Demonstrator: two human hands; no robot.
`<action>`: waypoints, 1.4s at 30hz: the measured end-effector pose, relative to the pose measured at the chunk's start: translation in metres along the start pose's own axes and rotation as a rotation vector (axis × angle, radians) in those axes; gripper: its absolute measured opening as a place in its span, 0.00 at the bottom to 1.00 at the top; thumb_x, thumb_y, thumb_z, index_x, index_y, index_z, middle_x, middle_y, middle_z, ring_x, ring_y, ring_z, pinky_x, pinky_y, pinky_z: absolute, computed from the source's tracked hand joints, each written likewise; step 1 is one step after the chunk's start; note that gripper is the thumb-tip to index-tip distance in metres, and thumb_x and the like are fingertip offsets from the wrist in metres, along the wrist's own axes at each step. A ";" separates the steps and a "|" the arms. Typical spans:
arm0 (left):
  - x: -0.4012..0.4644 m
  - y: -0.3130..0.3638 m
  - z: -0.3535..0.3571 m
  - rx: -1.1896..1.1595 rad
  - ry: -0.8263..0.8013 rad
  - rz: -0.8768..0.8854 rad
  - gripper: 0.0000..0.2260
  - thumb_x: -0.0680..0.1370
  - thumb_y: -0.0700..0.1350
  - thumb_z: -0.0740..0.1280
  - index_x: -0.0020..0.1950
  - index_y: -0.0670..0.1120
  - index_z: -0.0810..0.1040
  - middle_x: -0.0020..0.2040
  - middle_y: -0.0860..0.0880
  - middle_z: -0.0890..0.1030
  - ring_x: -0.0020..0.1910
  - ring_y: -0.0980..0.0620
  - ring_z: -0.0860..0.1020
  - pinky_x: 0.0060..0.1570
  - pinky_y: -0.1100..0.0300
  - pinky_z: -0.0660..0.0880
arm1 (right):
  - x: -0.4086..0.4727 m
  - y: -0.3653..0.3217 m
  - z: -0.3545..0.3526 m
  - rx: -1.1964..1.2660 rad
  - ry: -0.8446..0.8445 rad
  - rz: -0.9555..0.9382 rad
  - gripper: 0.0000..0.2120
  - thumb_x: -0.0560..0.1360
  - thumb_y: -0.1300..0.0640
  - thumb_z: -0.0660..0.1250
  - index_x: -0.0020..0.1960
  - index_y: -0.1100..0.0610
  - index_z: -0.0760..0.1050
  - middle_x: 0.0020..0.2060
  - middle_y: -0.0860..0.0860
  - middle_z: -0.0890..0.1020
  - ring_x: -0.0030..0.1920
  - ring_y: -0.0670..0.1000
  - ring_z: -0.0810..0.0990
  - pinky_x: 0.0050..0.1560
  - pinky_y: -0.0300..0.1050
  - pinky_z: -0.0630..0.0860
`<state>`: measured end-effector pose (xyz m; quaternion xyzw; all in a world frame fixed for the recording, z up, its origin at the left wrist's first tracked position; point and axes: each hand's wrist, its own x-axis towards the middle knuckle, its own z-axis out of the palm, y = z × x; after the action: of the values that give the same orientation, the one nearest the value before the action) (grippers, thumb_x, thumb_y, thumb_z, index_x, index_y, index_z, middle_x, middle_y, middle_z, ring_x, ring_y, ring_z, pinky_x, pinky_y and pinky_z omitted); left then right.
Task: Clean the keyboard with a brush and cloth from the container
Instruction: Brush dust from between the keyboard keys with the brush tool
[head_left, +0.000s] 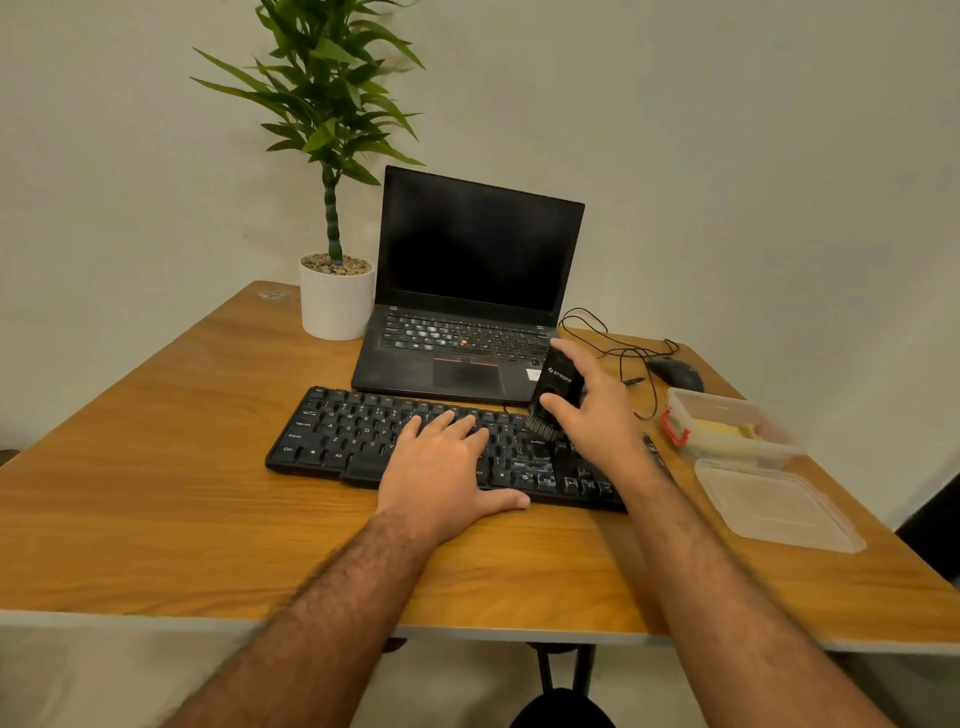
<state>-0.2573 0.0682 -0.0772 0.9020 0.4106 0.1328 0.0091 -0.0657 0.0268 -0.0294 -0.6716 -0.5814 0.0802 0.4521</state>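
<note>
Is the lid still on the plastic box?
No, the lid lies flat on the table in front of the open container.

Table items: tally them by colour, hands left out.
Black: 4: flat black keyboard, open black laptop, black corded mouse, black-handled brush
White: 1: white plant pot
Clear: 2: clear plastic container, clear plastic lid
Yellow: 1: yellow cloth
Total: 8

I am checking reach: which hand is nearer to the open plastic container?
Right. The right hand holds the brush over the keyboard's right part, beside the container. The left hand rests mid-keyboard, farther away.
</note>
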 end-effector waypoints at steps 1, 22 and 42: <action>0.000 0.000 0.000 0.003 0.000 0.001 0.47 0.68 0.80 0.54 0.78 0.52 0.64 0.79 0.51 0.62 0.79 0.50 0.56 0.78 0.44 0.51 | -0.003 0.000 0.003 -0.033 0.016 -0.011 0.31 0.76 0.60 0.70 0.72 0.38 0.64 0.58 0.41 0.72 0.58 0.47 0.77 0.48 0.44 0.83; -0.001 0.002 -0.001 0.008 0.004 -0.002 0.47 0.68 0.80 0.54 0.78 0.52 0.64 0.79 0.52 0.62 0.79 0.50 0.56 0.78 0.44 0.51 | -0.029 -0.003 0.002 0.045 0.053 0.015 0.32 0.76 0.59 0.71 0.73 0.37 0.63 0.61 0.41 0.72 0.62 0.46 0.76 0.54 0.44 0.82; -0.001 0.000 -0.001 0.003 0.010 0.003 0.46 0.68 0.80 0.54 0.78 0.52 0.65 0.79 0.52 0.63 0.79 0.51 0.57 0.78 0.44 0.51 | -0.041 -0.020 -0.002 -0.070 -0.002 0.034 0.32 0.76 0.57 0.71 0.73 0.39 0.63 0.63 0.45 0.74 0.60 0.45 0.75 0.53 0.44 0.81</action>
<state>-0.2579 0.0669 -0.0769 0.9020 0.4095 0.1367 0.0058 -0.0912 -0.0112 -0.0313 -0.6967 -0.5728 0.0680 0.4264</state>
